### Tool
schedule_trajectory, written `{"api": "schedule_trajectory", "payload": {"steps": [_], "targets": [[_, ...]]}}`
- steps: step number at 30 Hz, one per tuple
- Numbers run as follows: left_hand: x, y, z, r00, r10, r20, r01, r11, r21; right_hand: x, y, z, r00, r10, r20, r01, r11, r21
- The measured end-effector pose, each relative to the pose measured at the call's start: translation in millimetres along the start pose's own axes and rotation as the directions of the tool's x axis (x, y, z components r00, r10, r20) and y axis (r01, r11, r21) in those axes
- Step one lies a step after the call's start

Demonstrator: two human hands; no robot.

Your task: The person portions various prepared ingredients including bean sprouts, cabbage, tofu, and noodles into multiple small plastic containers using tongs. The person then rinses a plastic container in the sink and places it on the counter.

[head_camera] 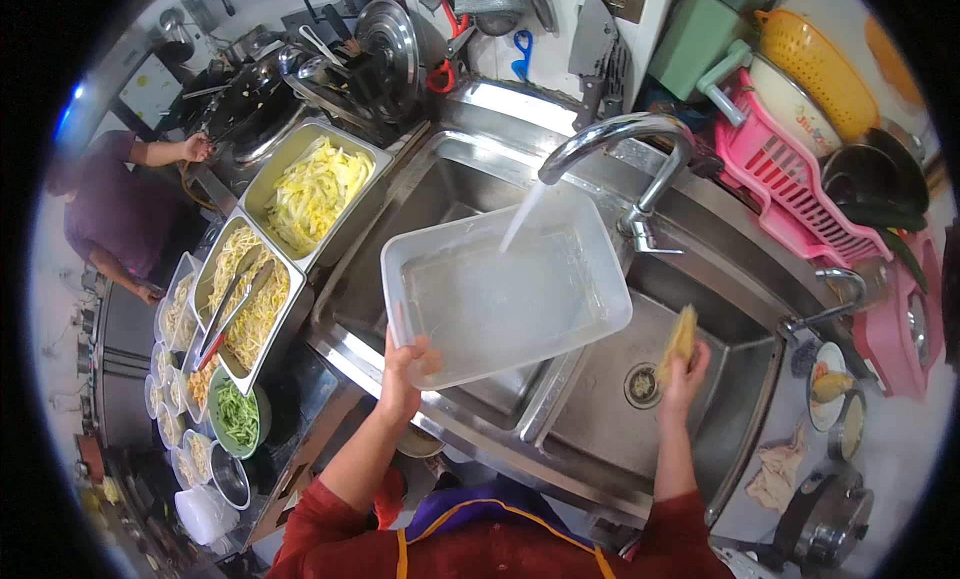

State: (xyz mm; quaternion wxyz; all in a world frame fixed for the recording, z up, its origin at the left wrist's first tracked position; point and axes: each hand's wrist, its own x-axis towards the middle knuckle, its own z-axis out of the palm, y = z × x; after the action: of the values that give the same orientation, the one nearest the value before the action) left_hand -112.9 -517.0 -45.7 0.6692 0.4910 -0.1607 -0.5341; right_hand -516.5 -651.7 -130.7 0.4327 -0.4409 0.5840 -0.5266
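Observation:
My left hand (409, 365) grips the near left corner of a translucent plastic tub (510, 294), tilted over the double sink. Water runs from the chrome faucet (615, 136) into the tub, which has some water in it. A yellowish sponge or scrub pad (679, 343) is in my right hand (686, 373), above the right basin (600, 384) and beside its drain strainer (643, 385). The left basin (457, 185) lies partly hidden under the tub.
Left of the sink stand metal trays of shredded cabbage (319, 193) and bean sprouts (251, 294) with tongs (232, 305). Knives (596, 46) and scissors (450, 46) hang behind. A pink dish rack (795, 174) is at right. Another person (124, 204) works at a wok, far left.

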Motion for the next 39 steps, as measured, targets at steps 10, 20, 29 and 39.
{"api": "schedule_trajectory", "payload": {"steps": [10, 20, 29, 39], "targets": [[-14, -59, 49, 0.965, 0.029, -0.261, -0.058, 0.993, -0.104, 42, -107, 273, 0.847, 0.484, 0.222, -0.506, 0.601, 0.618], [-11, -66, 44, 0.998, 0.034, -0.048, -0.031, 0.998, 0.053, -44, -78, 313, 0.411, 0.58, 0.703, -0.783, 0.62, -0.054], [34, -32, 32, 0.999, 0.049, -0.019, -0.048, 0.998, 0.034, -25, -96, 214, 0.368, 0.486, 0.793, 0.649, 0.476, -0.593], [12, 16, 38, 1.0, -0.004, -0.004, 0.004, 0.996, 0.094, -52, -95, 263, -0.036, -0.268, 0.963, 0.98, 0.18, 0.087]]}}
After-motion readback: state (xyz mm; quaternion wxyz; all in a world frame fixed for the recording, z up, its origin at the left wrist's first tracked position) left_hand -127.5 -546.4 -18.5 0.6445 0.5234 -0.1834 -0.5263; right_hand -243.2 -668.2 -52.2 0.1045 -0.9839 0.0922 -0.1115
